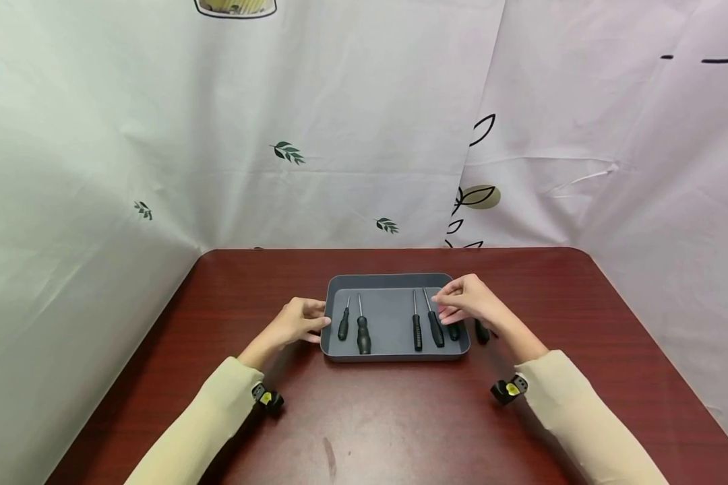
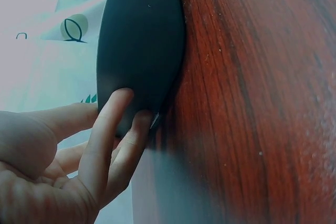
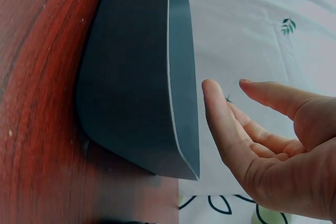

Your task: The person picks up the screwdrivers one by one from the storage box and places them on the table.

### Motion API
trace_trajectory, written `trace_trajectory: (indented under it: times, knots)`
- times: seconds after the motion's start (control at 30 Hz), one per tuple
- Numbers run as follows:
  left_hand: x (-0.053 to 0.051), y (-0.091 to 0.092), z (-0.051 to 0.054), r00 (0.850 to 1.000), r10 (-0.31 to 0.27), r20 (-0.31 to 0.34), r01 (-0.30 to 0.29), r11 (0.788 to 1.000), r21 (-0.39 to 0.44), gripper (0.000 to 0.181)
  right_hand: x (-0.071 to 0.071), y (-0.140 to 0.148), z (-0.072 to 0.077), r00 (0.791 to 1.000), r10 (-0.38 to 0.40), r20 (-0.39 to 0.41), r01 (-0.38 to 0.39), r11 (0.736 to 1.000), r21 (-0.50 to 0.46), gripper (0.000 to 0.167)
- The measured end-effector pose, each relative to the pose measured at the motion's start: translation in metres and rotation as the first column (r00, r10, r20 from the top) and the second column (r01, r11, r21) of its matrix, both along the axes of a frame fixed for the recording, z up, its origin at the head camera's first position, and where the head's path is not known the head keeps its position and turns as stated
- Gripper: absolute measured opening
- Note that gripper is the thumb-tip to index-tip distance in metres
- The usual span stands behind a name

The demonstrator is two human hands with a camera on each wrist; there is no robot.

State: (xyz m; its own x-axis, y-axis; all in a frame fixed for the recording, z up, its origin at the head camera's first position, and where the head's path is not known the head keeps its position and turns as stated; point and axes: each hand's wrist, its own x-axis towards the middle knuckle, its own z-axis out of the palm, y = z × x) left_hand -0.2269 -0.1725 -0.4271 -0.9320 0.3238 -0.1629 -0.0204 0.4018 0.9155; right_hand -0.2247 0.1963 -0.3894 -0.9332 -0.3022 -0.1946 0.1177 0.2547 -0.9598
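White cloth with leaf prints hangs behind and beside you, and below it spreads the red-brown wooden surface. Your cream sleeves reach in from the near corners. Between your hands, on the surface, sits a shallow grey tray.

Your left hand is at the tray's left side, its grip clamped on the wall: fingers against the outside, thumb at the rim. Your right hand is over the tray's right end, its grip loosely curved, thumb and forefinger apart.

In the tray, shafts pointing away from you, lie a thick-handled screwdriver left of the middle, two slimmer screwdrivers to the right, and a small screwdriver nearest the left wall. A dark handle lies under your right hand, its shaft hidden. Just outside the tray's right wall, another handle shows, partly covered by your right arm.
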Motion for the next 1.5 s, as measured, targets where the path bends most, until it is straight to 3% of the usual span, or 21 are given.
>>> trace_trajectory:
  times: [0.27,0.5,1.5]
  knots:
    - [-0.001,0.001,0.004,1.000,-0.009,0.002,0.009,1.000,0.002,0.048,-0.002,-0.009,-0.004,0.998,0.057,-0.027,-0.057,0.998,0.001,0.032]
    - [0.000,0.002,0.008,1.000,-0.009,0.000,0.009,1.000,-0.012,0.048,-0.002,-0.021,-0.007,0.998,0.063,-0.009,-0.063,0.998,0.003,0.024]
    - [0.000,0.000,0.002,1.000,0.001,0.020,-0.001,1.000,-0.004,0.050,0.004,-0.063,-0.018,0.994,0.109,0.030,-0.110,0.994,0.015,0.030]
